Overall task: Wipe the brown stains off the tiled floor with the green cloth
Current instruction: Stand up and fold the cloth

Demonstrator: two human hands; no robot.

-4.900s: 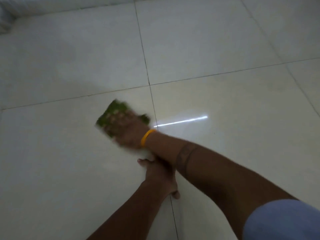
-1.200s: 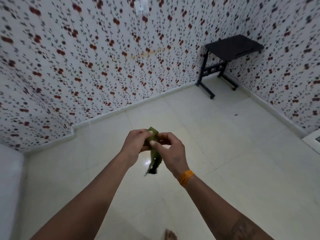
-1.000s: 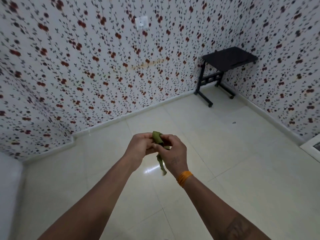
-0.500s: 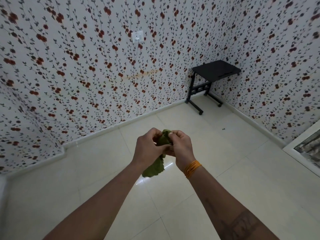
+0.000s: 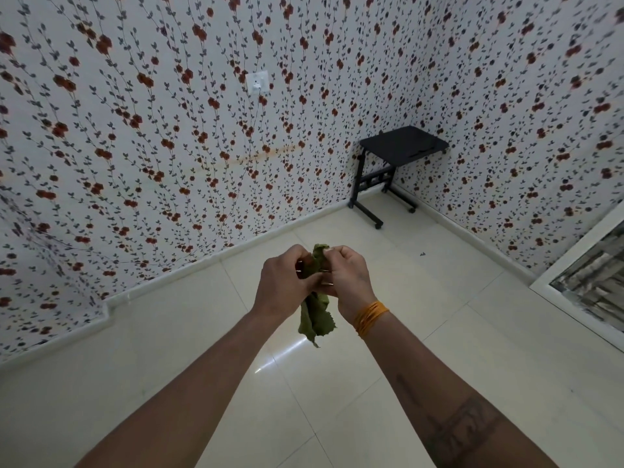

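Left hand (image 5: 285,282) and right hand (image 5: 349,280) curled around bunched green cloth (image 5: 315,319), held above tiled floor (image 5: 439,332).

A room in a home: floral wallpaper (image 5: 135,130) on both walls, pale glossy tiled floor (image 5: 472,349), white wall socket (image 5: 257,83), small black wheeled side table (image 5: 401,146) in the corner, white skirting.

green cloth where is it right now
In the head view the green cloth is up in the air at centre frame, gripped between the left hand and the right hand, its loose end hanging above the tiled floor.
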